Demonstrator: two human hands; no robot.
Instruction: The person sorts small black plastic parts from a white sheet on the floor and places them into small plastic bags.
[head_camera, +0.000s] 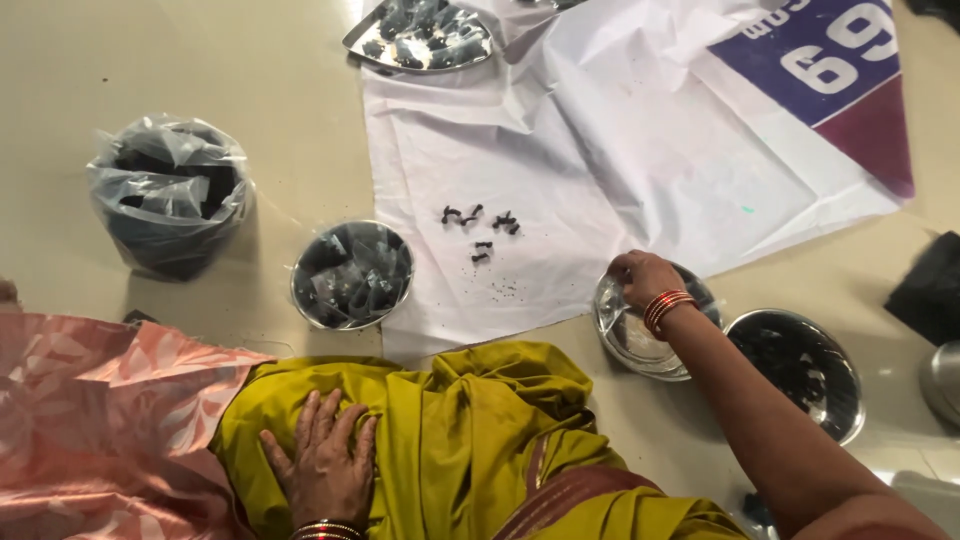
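Observation:
My left hand (322, 462) lies flat, fingers spread, on the olive-yellow cloth (470, 440) over my lap. My right hand (641, 277), with red bangles at the wrist, reaches into a steel bowl (625, 335) lined with clear plastic; its fingers are curled at the bowl's rim, and what they pinch is hidden. Several small black pieces (480, 228) lie loose on a white sheet (600, 150) spread on the floor ahead of me.
A steel bowl of small clear packets (352, 274) stands left of the sheet. A black bucket lined with plastic (168, 195) is further left. A steel plate of dark bits (800, 370) sits at the right, a tray of packets (420, 35) at the top, pink patterned cloth (90, 420) at the left.

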